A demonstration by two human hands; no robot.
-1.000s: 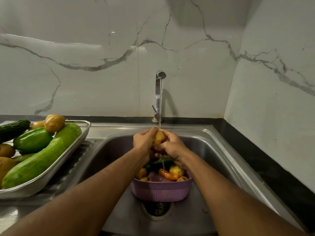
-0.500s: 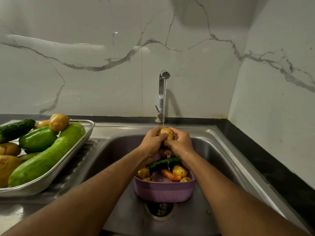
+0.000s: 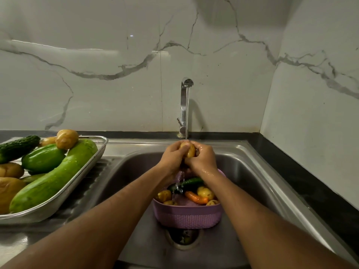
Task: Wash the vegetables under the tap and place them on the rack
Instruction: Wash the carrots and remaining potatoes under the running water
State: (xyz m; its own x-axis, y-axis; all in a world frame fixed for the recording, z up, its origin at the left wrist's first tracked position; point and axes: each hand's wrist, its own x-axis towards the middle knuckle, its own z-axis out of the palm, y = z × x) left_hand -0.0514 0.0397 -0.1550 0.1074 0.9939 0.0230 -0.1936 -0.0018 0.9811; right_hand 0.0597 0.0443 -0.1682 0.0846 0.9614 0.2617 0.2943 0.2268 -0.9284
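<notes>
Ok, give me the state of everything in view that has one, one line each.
tap: on, water running
potato: under the stream, gripped by both hands
left hand: curled round the potato
right hand: curled round the potato, wet
basket: in the sink, holding unwashed vegetables
rack: on the drainboard, loaded with wet vegetables
sink: drain open, no standing water
</notes>
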